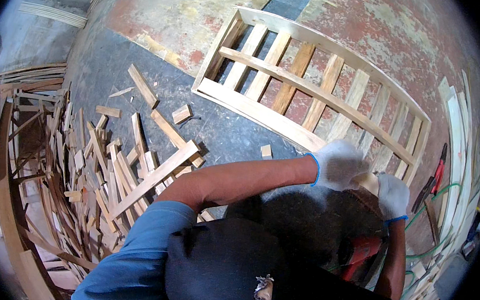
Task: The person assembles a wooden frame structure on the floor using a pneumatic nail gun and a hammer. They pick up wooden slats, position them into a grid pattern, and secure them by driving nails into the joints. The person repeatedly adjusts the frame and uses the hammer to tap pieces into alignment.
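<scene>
Both my hands wear white knit gloves with blue cuffs and meet at the near right side of a slatted wooden frame [292, 77]. My left hand [338, 164] is closed at the near rail, its fingers toward the right. Across from it, my right hand [393, 196] is curled. A piece of pale wood [369, 184] shows between the gloves, gripped from both sides. I cannot tell whether it is loose or part of the rail, as the gloves hide its ends. The frame lies flat on the floor, several slats crossing under one long middle bar.
Wood offcuts [118, 168] lie heaped at the left, with one small block [266, 152] near my left forearm. On the right are a red-handled tool [439, 170], a green hose [448, 188] and long pale boards [459, 129]. A red object [363, 251], partly hidden, is near my body.
</scene>
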The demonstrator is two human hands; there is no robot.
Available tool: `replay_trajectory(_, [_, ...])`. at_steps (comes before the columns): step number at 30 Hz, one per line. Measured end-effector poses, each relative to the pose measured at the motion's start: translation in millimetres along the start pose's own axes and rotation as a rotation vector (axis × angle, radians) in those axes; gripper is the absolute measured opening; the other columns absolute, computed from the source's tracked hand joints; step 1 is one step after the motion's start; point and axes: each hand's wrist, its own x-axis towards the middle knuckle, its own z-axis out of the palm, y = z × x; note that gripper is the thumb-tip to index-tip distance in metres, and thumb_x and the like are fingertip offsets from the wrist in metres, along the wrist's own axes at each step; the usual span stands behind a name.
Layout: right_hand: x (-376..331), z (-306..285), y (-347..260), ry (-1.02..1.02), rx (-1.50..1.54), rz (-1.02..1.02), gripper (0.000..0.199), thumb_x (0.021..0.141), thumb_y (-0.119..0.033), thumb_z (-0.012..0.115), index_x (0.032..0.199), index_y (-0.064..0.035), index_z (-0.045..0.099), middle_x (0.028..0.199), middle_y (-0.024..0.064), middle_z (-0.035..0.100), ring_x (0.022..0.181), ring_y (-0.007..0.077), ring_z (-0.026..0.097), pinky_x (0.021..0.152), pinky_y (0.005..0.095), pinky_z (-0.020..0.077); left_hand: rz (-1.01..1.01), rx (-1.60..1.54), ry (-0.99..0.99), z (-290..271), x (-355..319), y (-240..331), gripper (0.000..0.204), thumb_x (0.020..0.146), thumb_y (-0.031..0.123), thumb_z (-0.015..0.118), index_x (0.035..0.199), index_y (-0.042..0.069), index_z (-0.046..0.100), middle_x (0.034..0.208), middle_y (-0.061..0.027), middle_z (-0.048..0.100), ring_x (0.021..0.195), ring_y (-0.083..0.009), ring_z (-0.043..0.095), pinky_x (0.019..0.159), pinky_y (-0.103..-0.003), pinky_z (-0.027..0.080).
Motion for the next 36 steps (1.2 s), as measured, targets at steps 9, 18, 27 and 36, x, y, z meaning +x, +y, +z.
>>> replay_trajectory(9, [16.9,10.5,0.5,0.063,-0.002,-0.091,0.032,0.102,-0.031,0.047,0.099,-0.0133,0.073,0.097,0.0168,0.073,0.092,0.0402,0.069,0.08,0.0515,0.0533,0.015,-0.003,0.134,7.1,-6.5,-17.8,0.039,0.083,0.042,0.078,0.099,0.008,0.069,0.081,-0.0178,0.071,0.073,-0.0412,0.072,0.067,-0.051,0.057])
replay_trajectory(18, [19.8,26.6,-32.2,-0.04,-0.171,-0.05,0.02,0.095,-0.029,0.061,0.099,-0.0102,0.065,0.087,0.0092,0.064,0.091,0.0323,0.065,0.08,0.046,0.0498,-0.129,0.077,-0.16,-4.6,-5.5,-12.2,0.065,0.094,0.055,0.066,0.14,0.011,0.054,0.113,-0.022,0.071,0.097,-0.0424,0.071,0.082,-0.053,0.056])
replay_trajectory(27, [5.5,48.5,-41.9,0.445,0.108,0.067,0.036,0.094,-0.04,0.061,0.075,-0.014,0.077,0.07,0.013,0.072,0.069,0.033,0.072,0.067,0.0522,0.0508,-0.143,0.282,-0.187,6.8,0.3,10.1,0.064,0.098,0.056,0.056,0.151,0.02,0.051,0.1,-0.0229,0.064,0.095,-0.0451,0.064,0.082,-0.057,0.049])
replay_trajectory(36, [3.4,47.8,-45.6,0.389,0.166,0.102,0.035,0.096,-0.041,0.06,0.08,-0.0133,0.075,0.074,0.0125,0.072,0.075,0.0334,0.072,0.073,0.0515,0.0496,-0.102,0.306,-0.189,6.6,-2.1,7.2,0.068,0.098,0.057,0.057,0.151,0.014,0.051,0.104,-0.0224,0.063,0.097,-0.0445,0.064,0.083,-0.054,0.05])
